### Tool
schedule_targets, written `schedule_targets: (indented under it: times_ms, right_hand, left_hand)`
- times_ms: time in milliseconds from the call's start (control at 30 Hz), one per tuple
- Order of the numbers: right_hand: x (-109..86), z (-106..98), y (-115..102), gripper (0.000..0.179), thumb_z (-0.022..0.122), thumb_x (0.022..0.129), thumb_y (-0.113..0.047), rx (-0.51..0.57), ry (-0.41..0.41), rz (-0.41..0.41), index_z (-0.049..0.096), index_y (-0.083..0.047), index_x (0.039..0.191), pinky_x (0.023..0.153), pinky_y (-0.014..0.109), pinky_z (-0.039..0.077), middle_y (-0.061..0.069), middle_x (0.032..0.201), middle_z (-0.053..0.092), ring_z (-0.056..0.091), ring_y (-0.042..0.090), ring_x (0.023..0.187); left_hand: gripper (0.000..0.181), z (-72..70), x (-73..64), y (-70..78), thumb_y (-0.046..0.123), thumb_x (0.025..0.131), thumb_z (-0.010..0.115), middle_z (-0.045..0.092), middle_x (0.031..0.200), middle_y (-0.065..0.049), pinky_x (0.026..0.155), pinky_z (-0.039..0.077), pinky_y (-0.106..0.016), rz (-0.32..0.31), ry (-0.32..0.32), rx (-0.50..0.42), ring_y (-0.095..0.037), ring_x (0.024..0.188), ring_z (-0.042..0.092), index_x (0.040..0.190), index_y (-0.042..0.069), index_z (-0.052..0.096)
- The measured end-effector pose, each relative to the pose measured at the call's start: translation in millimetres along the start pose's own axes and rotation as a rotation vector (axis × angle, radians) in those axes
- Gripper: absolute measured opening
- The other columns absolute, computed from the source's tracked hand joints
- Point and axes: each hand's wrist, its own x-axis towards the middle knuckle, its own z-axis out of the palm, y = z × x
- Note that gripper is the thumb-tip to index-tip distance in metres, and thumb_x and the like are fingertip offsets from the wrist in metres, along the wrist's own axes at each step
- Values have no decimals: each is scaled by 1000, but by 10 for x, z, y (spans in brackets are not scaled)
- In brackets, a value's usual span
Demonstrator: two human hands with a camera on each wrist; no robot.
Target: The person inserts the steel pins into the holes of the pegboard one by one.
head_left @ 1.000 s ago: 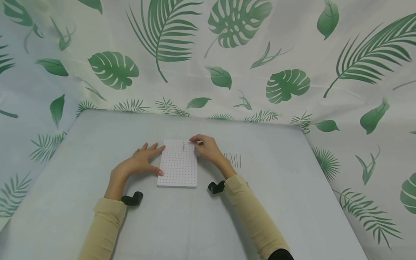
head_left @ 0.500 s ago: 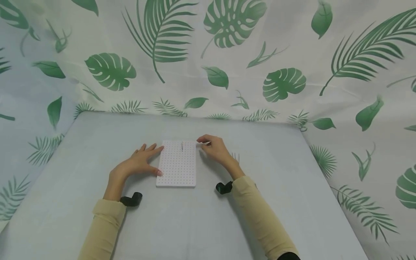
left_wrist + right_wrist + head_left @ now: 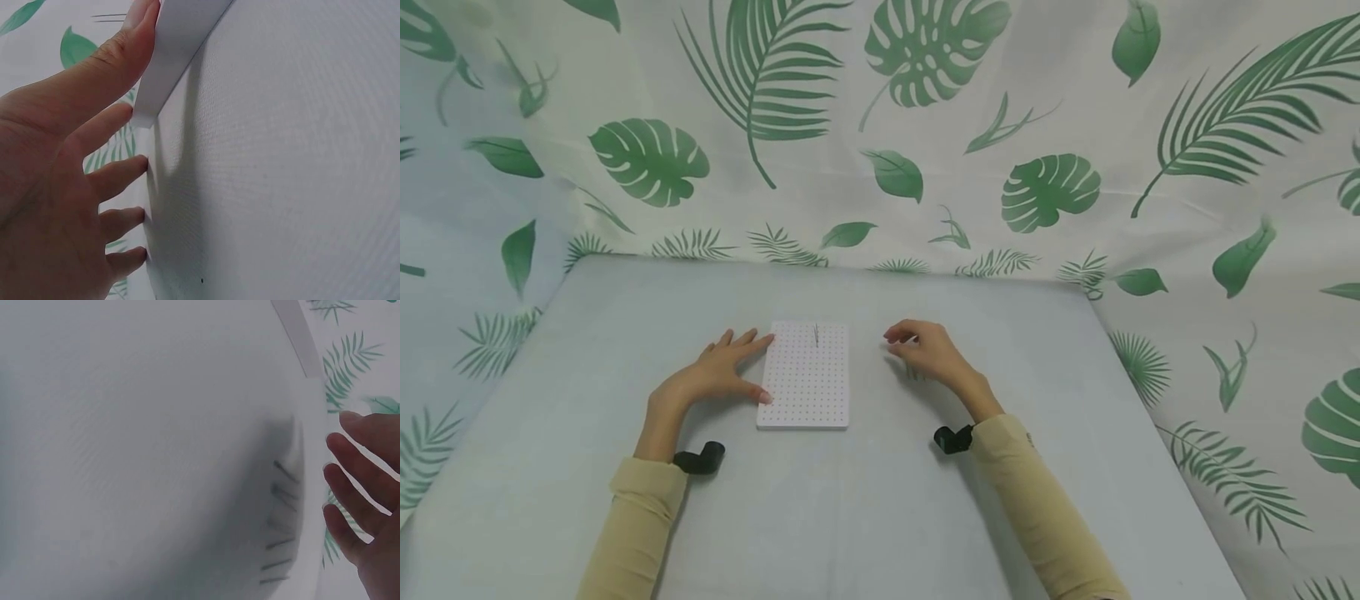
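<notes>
A white pegboard with rows of small holes lies flat on the table. Two thin dark pins stand in it near its far edge. At the board's left edge, my left hand rests with fingers spread, thumb and index finger touching the board; its other fingertips touch the table. My right hand hovers to the right of the board, fingers loosely bent, with nothing seen between them. Several thin dark pins lie in a row on the table beneath it, mostly hidden by the hand in the head view.
A pale cloth covers the table. Behind and at both sides hangs a white curtain printed with green leaves. Black wrist cameras sit on both wrists, low over the table.
My right hand has moved away from the board's far right corner, to the right and over the row of loose pins. The left hand stays at the board's left edge.
</notes>
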Motion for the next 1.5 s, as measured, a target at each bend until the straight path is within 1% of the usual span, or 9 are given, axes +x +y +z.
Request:
schedule_targets:
  times_ms: [167, 333, 500, 667, 833, 867, 1100, 1267, 1500]
  right_hand:
    - [-63, -39, 67, 24, 70, 95, -10, 3, -4, -5, 73, -3, 118, 94, 45, 57, 11, 112, 75, 68, 29, 107]
    - [-113, -61, 121, 27, 75, 91, -9, -20, -14, -41, 72, -1, 117, 93, 47, 57, 14, 113, 75, 68, 31, 104]
    - [-156, -105, 152, 34, 80, 88, -11, -42, -40, -31, 71, 0, 119, 92, 47, 56, 14, 115, 73, 66, 30, 104]
    - [-156, -119, 198, 42, 85, 84, -14, -97, -72, -15, 71, -1, 121, 89, 45, 55, 14, 111, 70, 64, 28, 100]
    - [-147, -115, 220, 47, 86, 83, -18, -135, -96, -1, 70, -2, 124, 91, 47, 52, 15, 110, 69, 61, 30, 100]
    - [-146, -111, 230, 47, 86, 83, -19, -140, -95, -1, 70, -3, 124, 91, 46, 52, 15, 109, 69, 60, 29, 100]
    - [-160, -115, 210, 50, 87, 82, -19, -162, -104, 4, 69, -3, 126, 92, 47, 50, 16, 111, 68, 59, 31, 102]
    - [-171, -109, 235, 48, 88, 81, -18, -180, -94, -13, 71, -3, 123, 90, 47, 48, 16, 108, 69, 58, 32, 102]
    - [-179, -114, 240, 44, 88, 80, -17, -154, -69, 14, 71, -3, 118, 91, 46, 48, 14, 108, 68, 58, 30, 101]
  left_hand:
    - [107, -9, -28, -10, 46, 77, 87, 17, 167, -30, 121, 3, -76, -2, -3, -10, -61, 152, 0, 162, 11, 31]
    - [110, 5, -32, -58, 50, 75, 87, 15, 169, -28, 121, 0, -74, -1, -9, -37, -59, 153, -2, 162, 13, 31]
    - [107, 12, -31, -60, 46, 77, 86, 15, 169, -28, 121, 0, -74, 4, -14, -41, -59, 153, -2, 162, 11, 31]
    - [106, 4, -43, -22, 43, 78, 86, 16, 168, -28, 122, 1, -74, -6, -16, -27, -59, 153, -1, 162, 11, 31]
    - [106, 1, -48, -3, 43, 79, 86, 16, 169, -28, 122, 1, -74, -11, -19, -25, -58, 153, -1, 162, 11, 30]
    - [105, -1, -48, 1, 43, 79, 86, 16, 169, -28, 122, 0, -73, -10, -18, -27, -58, 153, -1, 162, 11, 30]
    - [106, -6, -19, -12, 44, 78, 87, 16, 168, -30, 122, 0, -74, -5, -14, -25, -59, 153, -1, 162, 10, 31]
    - [106, -10, -17, -12, 44, 78, 87, 16, 168, -30, 122, 1, -74, -2, -14, -27, -59, 153, -1, 162, 10, 31]
    - [106, -5, 1, 3, 44, 78, 87, 16, 168, -29, 122, 0, -73, -3, -16, -30, -59, 153, -1, 162, 10, 31]
